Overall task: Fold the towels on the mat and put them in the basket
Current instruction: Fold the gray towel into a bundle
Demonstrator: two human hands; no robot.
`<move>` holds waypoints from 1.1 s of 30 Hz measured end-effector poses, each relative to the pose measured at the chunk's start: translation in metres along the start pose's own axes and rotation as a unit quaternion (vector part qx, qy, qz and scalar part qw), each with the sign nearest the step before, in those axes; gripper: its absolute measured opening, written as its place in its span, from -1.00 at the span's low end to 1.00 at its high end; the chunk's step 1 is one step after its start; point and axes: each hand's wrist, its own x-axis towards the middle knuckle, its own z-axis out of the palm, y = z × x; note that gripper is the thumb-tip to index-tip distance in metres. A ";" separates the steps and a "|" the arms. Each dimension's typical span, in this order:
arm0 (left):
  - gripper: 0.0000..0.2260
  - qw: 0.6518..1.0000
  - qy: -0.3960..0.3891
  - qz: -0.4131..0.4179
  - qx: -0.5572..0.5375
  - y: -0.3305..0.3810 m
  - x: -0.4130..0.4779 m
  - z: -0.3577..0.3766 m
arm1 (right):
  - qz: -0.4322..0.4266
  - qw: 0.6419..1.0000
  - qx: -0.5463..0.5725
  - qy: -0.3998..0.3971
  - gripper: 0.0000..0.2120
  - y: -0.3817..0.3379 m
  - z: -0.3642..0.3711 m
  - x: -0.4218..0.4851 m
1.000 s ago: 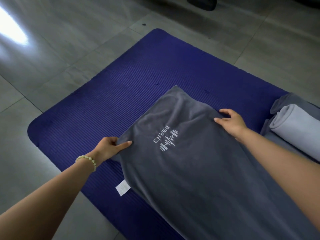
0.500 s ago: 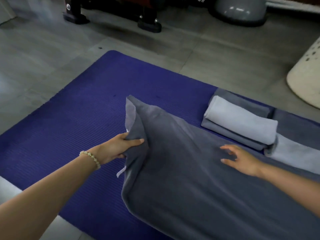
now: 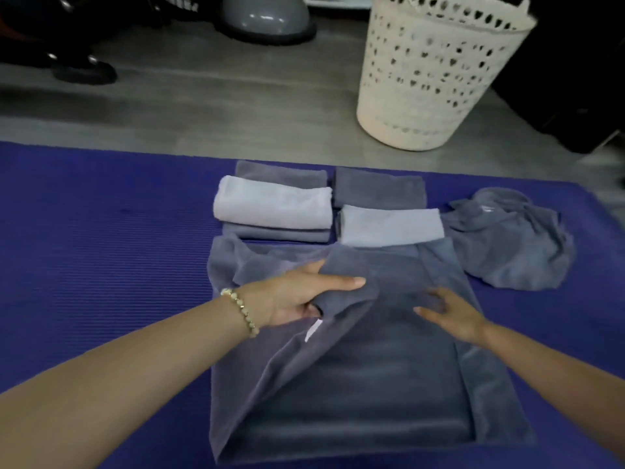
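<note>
Presently: dark grey towel (image 3: 365, 384) lies spread on the blue mat (image 3: 101, 248), directly in front of the person. Its left edge is lifted and laid over towards the middle, in a loose diagonal flap.

Left hand (image 3: 304, 296) grips that flap, with the thumb and fingers closed round a bunched fold of cloth. A white label (image 3: 313, 330) shows just under the hand. There is a beaded bracelet (image 3: 241, 311) on the wrist.

Right hand (image 3: 453, 316) rests flat on the towel's upper right part. Its fingers are straight and spread and grasp nothing. They are slightly blurred.

Beyond the towel on the mat, left to right:
- A light grey folded towel (image 3: 274, 206) sits on top of a dark folded towel (image 3: 280, 174).
- Just beside these, a second dark folded towel (image 3: 378, 187) has a second light towel (image 3: 389, 226) in front of it. The near edge of the light one meets the spread towel's far edge.
- Further right, a crumpled dark towel (image 3: 514, 242) lies in a heap, unfolded.

The cream perforated basket (image 3: 433, 79) stands upright on the grey floor (image 3: 203, 106) past the mat's far edge, off to the right. I cannot see what is inside it.

A grey dome (image 3: 263, 15) sits on the floor at the back.
</note>
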 end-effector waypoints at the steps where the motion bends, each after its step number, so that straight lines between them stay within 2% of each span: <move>1: -0.89 1.000 -0.013 -0.001 0.004 0.002 0.011 0.014 | 0.015 1.000 0.021 0.007 -0.45 0.012 -0.005 -0.005; 6: -0.86 0.999 -0.029 -0.033 0.025 -0.021 0.051 0.059 | 0.091 0.993 0.028 0.065 -0.31 0.070 -0.020 -0.020; 9: -0.83 0.998 -0.020 -0.049 0.025 -0.034 0.064 0.064 | 0.157 0.985 0.008 0.072 -0.28 0.108 -0.020 -0.024; 13: -0.58 0.997 -0.022 -0.055 0.039 -0.045 0.078 0.062 | 0.224 0.973 0.013 0.046 -0.31 0.164 -0.003 -0.021; 16: -0.57 0.998 -0.024 -0.058 0.029 -0.050 0.081 0.066 | 0.284 0.957 0.032 0.052 -0.06 0.160 0.006 -0.033; 18: -0.58 0.997 -0.031 -0.058 0.033 -0.052 0.082 0.065 | 0.340 0.938 0.009 0.065 0.03 0.159 0.010 -0.037; 21: -0.58 0.997 -0.025 -0.058 0.044 -0.052 0.080 0.060 | 0.370 0.926 0.018 0.074 0.08 0.159 0.011 -0.040; 25: -0.57 0.998 -0.002 -0.055 0.027 -0.047 0.075 0.053 | 0.340 0.932 0.123 0.037 -0.29 0.143 0.010 -0.039; 29: -0.57 0.998 0.022 -0.041 0.035 -0.044 0.072 0.046 | 0.206 0.953 0.220 0.028 -0.60 0.089 0.009 -0.035; 31: -0.68 0.999 0.043 -0.025 0.020 -0.040 0.067 0.042 | 0.140 0.955 0.259 0.019 -0.60 0.054 0.004 -0.035; 33: -0.82 0.998 0.059 0.003 0.025 -0.032 0.060 0.035 | 0.056 0.967 0.250 0.018 -0.40 0.020 -0.002 -0.035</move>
